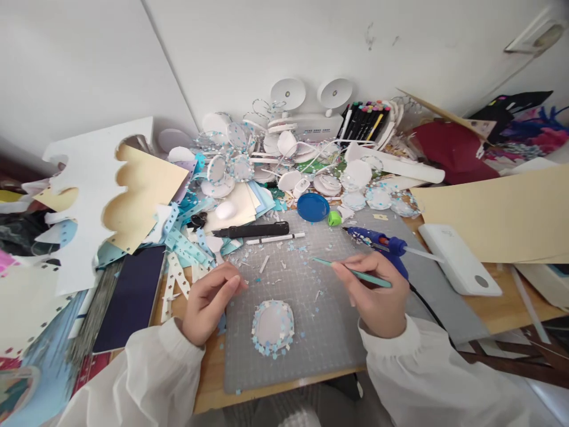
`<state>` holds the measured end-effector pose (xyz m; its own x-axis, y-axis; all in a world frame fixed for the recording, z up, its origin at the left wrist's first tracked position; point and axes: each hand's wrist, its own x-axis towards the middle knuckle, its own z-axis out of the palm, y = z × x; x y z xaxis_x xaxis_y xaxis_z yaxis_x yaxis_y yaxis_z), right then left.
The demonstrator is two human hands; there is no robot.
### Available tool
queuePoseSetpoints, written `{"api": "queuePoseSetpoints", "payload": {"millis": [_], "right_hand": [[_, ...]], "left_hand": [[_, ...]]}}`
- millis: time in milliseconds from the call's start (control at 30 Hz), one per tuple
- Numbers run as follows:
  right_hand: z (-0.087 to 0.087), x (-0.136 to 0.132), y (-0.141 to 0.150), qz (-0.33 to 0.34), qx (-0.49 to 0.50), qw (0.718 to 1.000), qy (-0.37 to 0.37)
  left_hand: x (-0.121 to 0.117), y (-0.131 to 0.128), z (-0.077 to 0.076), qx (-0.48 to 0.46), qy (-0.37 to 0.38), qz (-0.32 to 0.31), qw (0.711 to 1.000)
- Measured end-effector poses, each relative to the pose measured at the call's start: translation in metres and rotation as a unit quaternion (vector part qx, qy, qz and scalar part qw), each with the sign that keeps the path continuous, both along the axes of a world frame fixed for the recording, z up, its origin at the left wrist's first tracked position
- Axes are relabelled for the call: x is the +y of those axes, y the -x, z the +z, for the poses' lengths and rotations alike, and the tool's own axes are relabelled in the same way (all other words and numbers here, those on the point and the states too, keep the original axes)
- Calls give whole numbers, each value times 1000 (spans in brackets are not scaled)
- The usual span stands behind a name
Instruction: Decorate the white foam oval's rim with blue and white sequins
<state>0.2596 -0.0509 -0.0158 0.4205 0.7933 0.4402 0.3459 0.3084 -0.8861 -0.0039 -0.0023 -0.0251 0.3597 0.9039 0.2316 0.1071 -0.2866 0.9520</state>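
Teal tweezers (368, 277) lie in my right hand (380, 290), closed round them over the right part of the grey cutting mat (329, 338). Their thin tip points left, above small scattered paper bits; whether it grips one is too small to tell. My left hand (211, 302) rests by the mat's left edge, fingers curled in toward the thumb, with nothing visible in them. Between the hands, nearer to me, a round white disc (270, 325) lies flat, its rim ringed with tiny blue and white star pieces.
Behind the mat's middle lie a black pen (253, 229), a white pen (275, 238), a blue lid (313, 207) and a blue glue gun (377, 240). Decorated white discs (355, 175) pile up at the wall. A white power bank (460, 259) sits right, a dark blue notebook (128, 299) left.
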Motion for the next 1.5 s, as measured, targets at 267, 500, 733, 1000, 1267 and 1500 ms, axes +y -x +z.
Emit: {"api": "queuePoseSetpoints", "payload": {"millis": [267,500,733,1000,1267,1500], "right_hand": [[21,30,49,264,309,893,191],[9,34,66,302,353,852,240],[4,32,65,303,368,837,270],[5,38,56,260,380,850,256],[6,39,51,232,304,904,191],[5,37,49,241,25,966,86]], "left_hand": [[-5,-8,8,-46,49,-8,998],[-5,-10,4,-87,79,7,993],[-3,-12,8,-77,80,20,994],[-2,-11,11,-62,70,30,995],[-3,-10,9,-51,40,39,997],[-2,-9,7,-46,13,81,996]]}}
